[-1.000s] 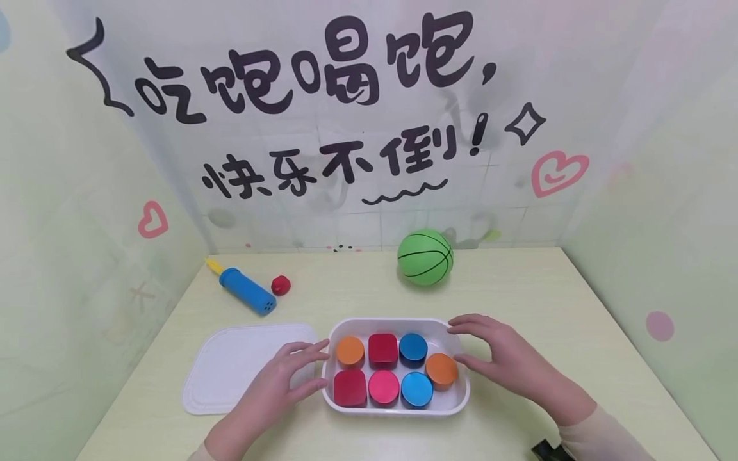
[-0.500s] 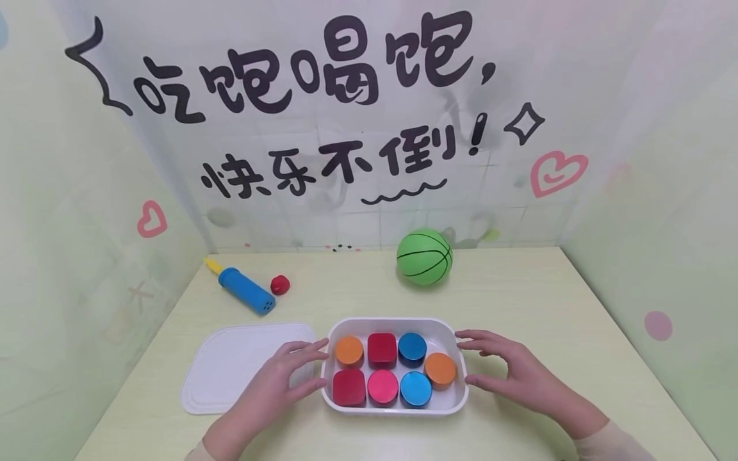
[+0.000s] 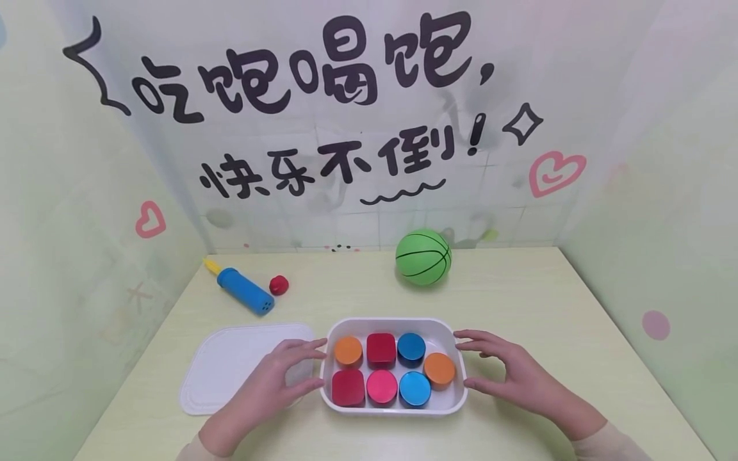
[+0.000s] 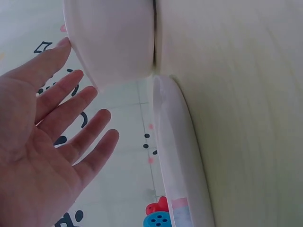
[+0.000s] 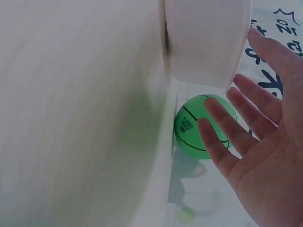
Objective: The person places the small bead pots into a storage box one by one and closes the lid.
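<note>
A white rectangular box (image 3: 394, 412) with rounded corners stands at the front middle of the table. Inside it are several small lidded pots: orange rounds (image 3: 348, 351), red squares (image 3: 381, 349), a pink round (image 3: 382, 387) and blue rounds (image 3: 415, 388). At the box's left end, my left hand (image 3: 277, 374) has its fingertips right at the rim. My right hand (image 3: 513, 371) mirrors it at the right end. In both wrist views, the left hand (image 4: 52, 132) and right hand (image 5: 260, 127) show spread, fairly straight fingers, thumb and fingertips by the box's upper edge.
A white lid (image 3: 225, 365) lies flat left of the box, partly behind the left hand. Farther back are a blue hand pump (image 3: 246, 291) with a yellow nozzle, a small red object (image 3: 279, 285) and a green ball (image 3: 423, 257). Printed wall sheets surround the table (image 3: 507, 282).
My right hand has shifted outward to the right, its fingers leaving the box's inside for the outer edge of the rim. The left hand and the box stay in place.
</note>
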Demonstrator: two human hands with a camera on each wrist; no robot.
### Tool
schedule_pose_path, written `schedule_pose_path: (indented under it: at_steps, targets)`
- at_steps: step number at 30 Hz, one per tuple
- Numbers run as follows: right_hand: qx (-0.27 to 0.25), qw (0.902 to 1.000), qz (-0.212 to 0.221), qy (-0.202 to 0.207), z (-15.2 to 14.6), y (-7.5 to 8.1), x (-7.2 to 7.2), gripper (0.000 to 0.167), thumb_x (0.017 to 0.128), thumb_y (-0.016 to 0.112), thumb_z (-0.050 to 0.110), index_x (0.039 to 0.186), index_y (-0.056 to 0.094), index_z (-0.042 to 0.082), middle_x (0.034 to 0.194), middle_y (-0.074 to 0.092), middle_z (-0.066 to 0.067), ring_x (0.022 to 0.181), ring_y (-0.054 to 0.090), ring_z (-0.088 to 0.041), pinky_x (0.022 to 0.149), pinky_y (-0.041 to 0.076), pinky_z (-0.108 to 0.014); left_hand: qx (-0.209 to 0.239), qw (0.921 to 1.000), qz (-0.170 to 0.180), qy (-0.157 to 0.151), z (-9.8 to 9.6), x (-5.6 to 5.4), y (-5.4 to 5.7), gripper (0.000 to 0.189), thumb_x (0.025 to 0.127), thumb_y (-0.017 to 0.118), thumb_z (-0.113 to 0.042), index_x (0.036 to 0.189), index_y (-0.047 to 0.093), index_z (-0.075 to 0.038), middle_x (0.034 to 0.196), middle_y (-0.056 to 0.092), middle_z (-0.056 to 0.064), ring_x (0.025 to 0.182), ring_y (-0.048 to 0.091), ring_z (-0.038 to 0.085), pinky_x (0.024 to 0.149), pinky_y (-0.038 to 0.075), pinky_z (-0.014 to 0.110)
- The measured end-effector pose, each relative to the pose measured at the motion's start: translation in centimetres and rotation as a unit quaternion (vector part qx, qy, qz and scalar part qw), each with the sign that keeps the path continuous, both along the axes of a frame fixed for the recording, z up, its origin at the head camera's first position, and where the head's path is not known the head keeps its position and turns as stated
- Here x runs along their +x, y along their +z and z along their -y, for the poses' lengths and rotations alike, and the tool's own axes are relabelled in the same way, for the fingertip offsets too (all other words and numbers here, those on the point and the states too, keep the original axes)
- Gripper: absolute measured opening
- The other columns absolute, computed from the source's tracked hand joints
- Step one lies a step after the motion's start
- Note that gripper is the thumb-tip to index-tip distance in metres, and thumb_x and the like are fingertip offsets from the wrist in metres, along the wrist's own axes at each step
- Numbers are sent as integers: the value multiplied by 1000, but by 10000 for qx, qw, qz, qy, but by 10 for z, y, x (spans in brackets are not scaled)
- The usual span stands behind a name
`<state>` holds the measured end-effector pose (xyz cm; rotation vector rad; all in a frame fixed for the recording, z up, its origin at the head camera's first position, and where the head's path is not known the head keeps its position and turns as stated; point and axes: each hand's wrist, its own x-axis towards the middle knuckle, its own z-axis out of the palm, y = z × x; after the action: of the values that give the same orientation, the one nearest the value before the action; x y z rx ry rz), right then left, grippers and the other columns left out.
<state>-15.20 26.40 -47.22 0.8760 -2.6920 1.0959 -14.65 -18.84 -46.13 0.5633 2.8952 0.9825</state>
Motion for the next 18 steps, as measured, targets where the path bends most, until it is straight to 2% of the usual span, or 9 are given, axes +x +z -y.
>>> schedule_pose_path:
  at_steps: [3, 7, 12, 15, 18]
  targets:
    - [-10, 10000, 67, -17, 1, 0, 0, 51, 83, 88, 34, 129, 70, 26, 146, 60, 6, 131, 60, -12, 94, 61, -37, 89, 9999, 30, -79, 7, -2, -1, 44, 88, 83, -38, 130, 69, -36, 142, 62, -17, 132, 60, 20, 104, 55, 51]
    - [12, 9998, 186, -72, 0, 1, 1, 55, 82, 88, 35, 133, 68, 25, 147, 59, 7, 129, 60, -9, 92, 62, -37, 188, 9995, 260, 34, 21, -7, -1, 44, 90, 81, -30, 133, 69, -32, 137, 67, -15, 128, 64, 19, 102, 57, 48]
    - [76, 9997, 217, -95, 1, 1, 0, 56, 82, 88, 36, 133, 67, 26, 147, 59, 6, 127, 62, -10, 92, 61, -35, 167, 9976, 393, 548, 47, -15, 1, 40, 91, 81, -27, 130, 71, -27, 127, 73, -11, 111, 69, 16, 90, 61, 34]
    - [63, 9997, 203, -82, 1, 2, 0, 56, 82, 89, 34, 133, 67, 25, 147, 59, 6, 126, 62, -12, 91, 61, -34, -41, 9961, 256, 839, 66, -19, 3, 37, 91, 81, -26, 127, 72, -25, 121, 75, -5, 103, 70, 15, 84, 59, 28]
    - [82, 9997, 213, -89, 2, 2, 0, 56, 82, 89, 33, 133, 67, 25, 147, 59, 6, 123, 64, -13, 91, 61, -34, -296, 9937, 107, 1079, 86, -21, 6, 34, 92, 80, -23, 125, 73, -20, 118, 76, 1, 99, 70, 17, 80, 58, 27]
